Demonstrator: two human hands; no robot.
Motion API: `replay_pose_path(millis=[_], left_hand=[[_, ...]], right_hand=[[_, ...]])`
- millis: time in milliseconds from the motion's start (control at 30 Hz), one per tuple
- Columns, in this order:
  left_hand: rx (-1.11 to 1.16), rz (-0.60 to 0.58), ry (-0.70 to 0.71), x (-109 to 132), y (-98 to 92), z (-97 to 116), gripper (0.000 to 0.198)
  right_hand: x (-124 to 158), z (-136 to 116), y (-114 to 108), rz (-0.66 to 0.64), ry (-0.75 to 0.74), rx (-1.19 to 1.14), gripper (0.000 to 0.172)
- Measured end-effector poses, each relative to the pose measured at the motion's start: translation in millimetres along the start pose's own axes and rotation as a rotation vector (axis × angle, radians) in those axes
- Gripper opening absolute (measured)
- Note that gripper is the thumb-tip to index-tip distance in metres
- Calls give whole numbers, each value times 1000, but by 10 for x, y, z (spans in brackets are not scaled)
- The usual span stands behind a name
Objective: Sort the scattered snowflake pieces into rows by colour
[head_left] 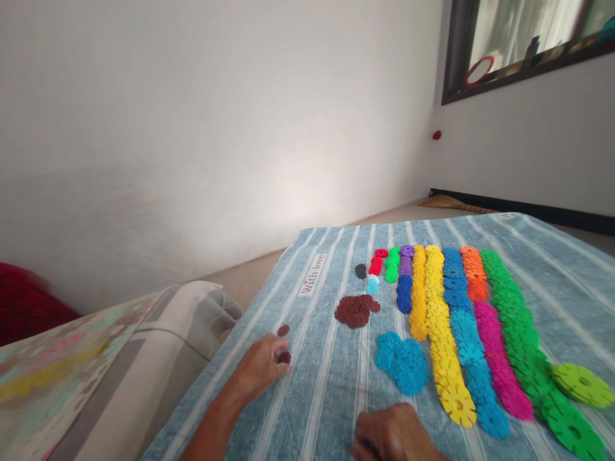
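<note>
My left hand (257, 370) is closed at the left of the striped cloth, pinching a brown notched plastic disc (285, 358) between thumb and fingers. Another brown disc (283, 330) lies flat just beyond its knuckles. Near the front edge of the view, my right hand (396, 430) is curled low over the cloth. Its fingertips are mostly hidden, and I cannot make out what they hold. Ahead of it lies a loose pile of light blue discs (402, 363). A pile of brown discs (354, 311) sits farther back, between the two hands.
Overlapping rows of discs, including yellow (444, 358), magenta (502, 365) and green (516, 320), run along the right of the blue striped tablecloth (327, 384). Small red discs (377, 262) and a black disc (360, 271) lie at the back. A bed (120, 378) borders the left.
</note>
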State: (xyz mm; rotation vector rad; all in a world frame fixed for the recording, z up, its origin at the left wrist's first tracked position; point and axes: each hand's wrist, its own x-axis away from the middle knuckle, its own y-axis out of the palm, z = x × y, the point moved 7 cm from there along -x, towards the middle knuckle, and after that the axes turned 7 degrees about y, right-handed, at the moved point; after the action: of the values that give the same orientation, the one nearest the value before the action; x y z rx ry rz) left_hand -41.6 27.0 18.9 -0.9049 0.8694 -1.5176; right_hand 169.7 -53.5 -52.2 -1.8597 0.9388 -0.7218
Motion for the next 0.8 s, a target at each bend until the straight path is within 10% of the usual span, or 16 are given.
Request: replay_pose_path(millis=[300,800], left_hand=[[32,-10,51,-75,96,29,7],[257,170,189,-878,401,695,29]], right_hand=[[-26,2,47,38,12,13,13],[-59,-23,4,-65,17,-25,13]])
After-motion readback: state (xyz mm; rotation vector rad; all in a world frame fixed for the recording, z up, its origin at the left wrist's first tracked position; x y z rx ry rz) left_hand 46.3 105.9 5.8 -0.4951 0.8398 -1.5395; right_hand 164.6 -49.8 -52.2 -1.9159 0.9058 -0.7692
